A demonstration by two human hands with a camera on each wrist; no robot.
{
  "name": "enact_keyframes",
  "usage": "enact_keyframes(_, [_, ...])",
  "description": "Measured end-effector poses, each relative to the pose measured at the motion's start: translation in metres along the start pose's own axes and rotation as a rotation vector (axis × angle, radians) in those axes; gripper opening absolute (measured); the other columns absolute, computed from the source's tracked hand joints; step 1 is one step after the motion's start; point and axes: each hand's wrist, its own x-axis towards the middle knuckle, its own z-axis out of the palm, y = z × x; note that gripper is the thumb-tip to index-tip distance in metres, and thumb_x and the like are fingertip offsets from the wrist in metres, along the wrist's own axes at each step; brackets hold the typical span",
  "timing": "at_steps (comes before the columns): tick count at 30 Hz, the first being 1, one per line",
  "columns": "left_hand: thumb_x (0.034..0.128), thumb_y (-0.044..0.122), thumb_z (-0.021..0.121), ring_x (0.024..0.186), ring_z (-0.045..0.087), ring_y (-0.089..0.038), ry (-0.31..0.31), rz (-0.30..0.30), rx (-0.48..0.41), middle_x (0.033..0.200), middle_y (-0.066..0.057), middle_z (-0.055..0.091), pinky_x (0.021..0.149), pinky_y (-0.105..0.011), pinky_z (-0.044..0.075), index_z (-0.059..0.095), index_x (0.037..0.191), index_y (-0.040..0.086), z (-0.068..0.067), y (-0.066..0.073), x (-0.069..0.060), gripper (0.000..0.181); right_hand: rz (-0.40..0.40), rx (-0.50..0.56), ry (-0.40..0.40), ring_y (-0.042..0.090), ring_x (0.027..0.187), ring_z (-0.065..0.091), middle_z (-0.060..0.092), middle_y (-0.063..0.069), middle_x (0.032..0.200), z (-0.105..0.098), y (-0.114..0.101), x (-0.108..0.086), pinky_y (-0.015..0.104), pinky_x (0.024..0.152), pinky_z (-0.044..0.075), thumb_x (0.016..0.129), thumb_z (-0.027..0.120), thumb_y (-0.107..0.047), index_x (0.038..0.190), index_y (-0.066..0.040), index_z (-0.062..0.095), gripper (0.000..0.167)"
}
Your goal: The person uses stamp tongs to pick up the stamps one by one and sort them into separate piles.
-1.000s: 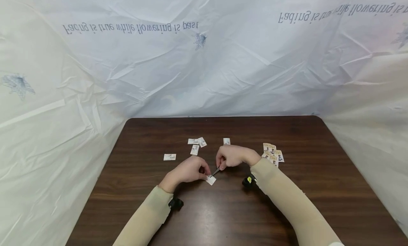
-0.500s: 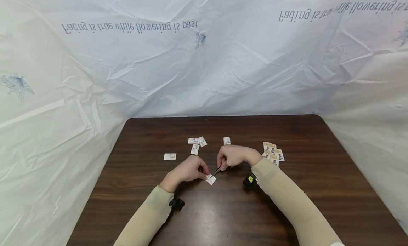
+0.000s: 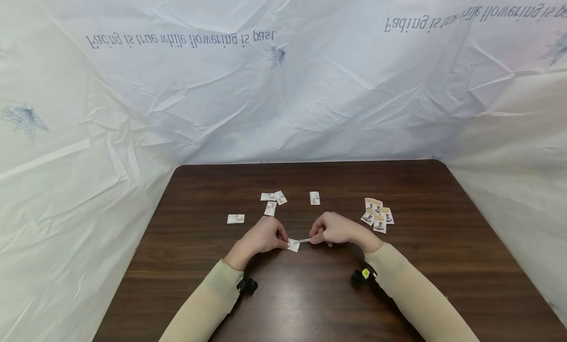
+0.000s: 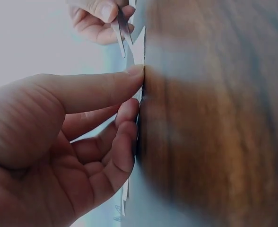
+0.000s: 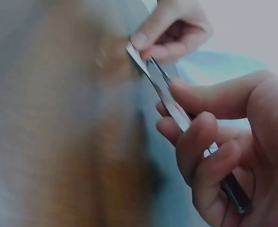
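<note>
A small white printed paper card (image 3: 294, 245) lies on the table between the hands. My left hand (image 3: 262, 236) pinches its left edge between thumb and fingers, close to the tabletop in the left wrist view. My right hand (image 3: 340, 229) holds metal tweezers (image 5: 165, 97), thumb on one side and curled fingers on the other. Their dark rear end shows below the fingers in the right wrist view. The tweezers' tips stand apart and reach over the card's right part. Whether they touch it I cannot tell.
Three similar cards (image 3: 270, 208) lie close together behind the left hand, with a single card (image 3: 236, 218) to their left. Another card (image 3: 314, 198) lies farther back, near the middle. Several tan-topped printed cards (image 3: 379, 223) overlap at right on the dark wooden table (image 3: 283, 307).
My right hand has moved right and nearer to me, and the tweezers now lie flatter. The card behind it is fully uncovered. My left hand stays in nearly the same place.
</note>
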Motion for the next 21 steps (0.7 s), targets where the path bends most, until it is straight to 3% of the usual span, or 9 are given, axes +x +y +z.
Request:
enact_keyframes(10, [0.0839,0.020,0.094,0.061,0.058,-0.007,0.040,-0.096,0.039,0.064,0.014,0.067,0.062,-0.028,0.051,0.080,0.070,0.020,-0.002,0.004,-0.002,0.019,0.072,0.211,0.192,0.008,0.048,0.047,0.055,-0.004,0.057,0.033,0.002,-0.021,0.025,0.050,0.039,0.095,0.080,-0.021,0.097,-0.009,0.082,0.013])
enact_keyframes(21, [0.0835,0.021,0.094,0.059,0.057,-0.006,0.050,-0.109,0.040,0.062,0.015,0.066,0.059,-0.026,0.050,0.079,0.068,0.020,0.000,0.004,-0.002,0.021,0.031,0.174,0.277,0.009,0.060,0.051,0.067,-0.001,0.069,0.043,0.002,-0.021,0.025,0.054,0.039,0.094,0.081,-0.018,0.093,-0.008,0.082,0.010])
